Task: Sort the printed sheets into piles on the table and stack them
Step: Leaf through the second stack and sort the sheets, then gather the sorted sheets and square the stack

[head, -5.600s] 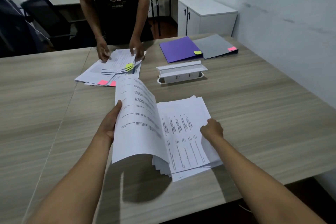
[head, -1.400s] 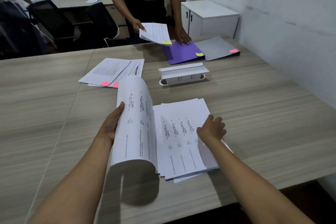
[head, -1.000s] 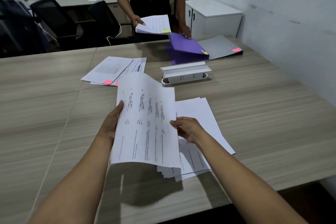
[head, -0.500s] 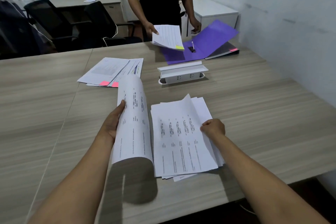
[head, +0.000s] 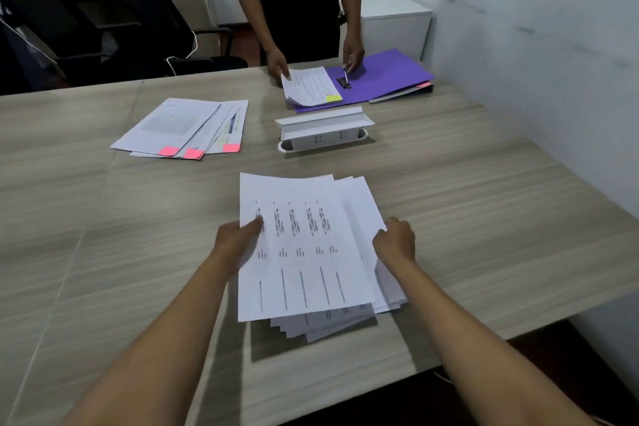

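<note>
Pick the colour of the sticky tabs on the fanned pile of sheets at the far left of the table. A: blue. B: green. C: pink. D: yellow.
C: the fanned pile of sheets carries pink sticky tabs along its near edge; the only yellow tab sits on the sheets over the purple folder.

sheets (head: 304, 252): matt white paper | table (head: 484, 218): matt wood-grain | folder (head: 387, 79): smooth purple plastic
</note>
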Motion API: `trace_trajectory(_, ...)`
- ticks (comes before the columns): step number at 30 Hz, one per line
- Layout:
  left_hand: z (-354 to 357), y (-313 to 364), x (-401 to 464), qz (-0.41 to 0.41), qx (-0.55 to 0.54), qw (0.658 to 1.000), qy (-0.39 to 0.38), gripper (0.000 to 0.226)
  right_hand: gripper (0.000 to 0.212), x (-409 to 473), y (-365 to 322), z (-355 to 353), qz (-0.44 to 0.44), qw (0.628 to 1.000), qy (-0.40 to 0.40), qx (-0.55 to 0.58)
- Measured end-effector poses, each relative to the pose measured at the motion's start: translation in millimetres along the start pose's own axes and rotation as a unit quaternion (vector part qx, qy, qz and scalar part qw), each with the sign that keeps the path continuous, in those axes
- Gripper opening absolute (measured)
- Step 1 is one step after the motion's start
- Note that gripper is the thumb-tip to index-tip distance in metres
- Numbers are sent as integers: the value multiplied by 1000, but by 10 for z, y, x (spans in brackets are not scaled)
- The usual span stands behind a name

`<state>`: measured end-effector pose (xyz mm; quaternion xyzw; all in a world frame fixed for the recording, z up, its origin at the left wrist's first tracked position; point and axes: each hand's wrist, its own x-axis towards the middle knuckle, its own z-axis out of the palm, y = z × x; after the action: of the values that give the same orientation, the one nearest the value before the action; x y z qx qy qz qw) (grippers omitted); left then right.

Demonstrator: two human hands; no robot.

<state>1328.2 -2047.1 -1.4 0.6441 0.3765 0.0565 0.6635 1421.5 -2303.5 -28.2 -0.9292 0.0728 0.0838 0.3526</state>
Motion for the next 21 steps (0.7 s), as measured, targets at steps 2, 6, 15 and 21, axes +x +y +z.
trace_trajectory(2, 104, -165, 29, 2, 19, 1000, 8, 28, 39, 29, 76, -9, 5, 1000, -6, -12)
trace_trajectory(6, 182, -364, 96, 13, 141, 989, 39, 33, 39, 77, 188, -3, 26, 999, -39, -27)
trace_trajectory(15, 376, -554, -10, 18, 336, 929, 152, 53, 42, -13, 259, 154, 36, 991, -69, -107)
trace_trajectory(21, 558, -516, -35, -24, 341, 924, 170, 57, 36, -216, 126, 393, 1, 995, -71, -74)
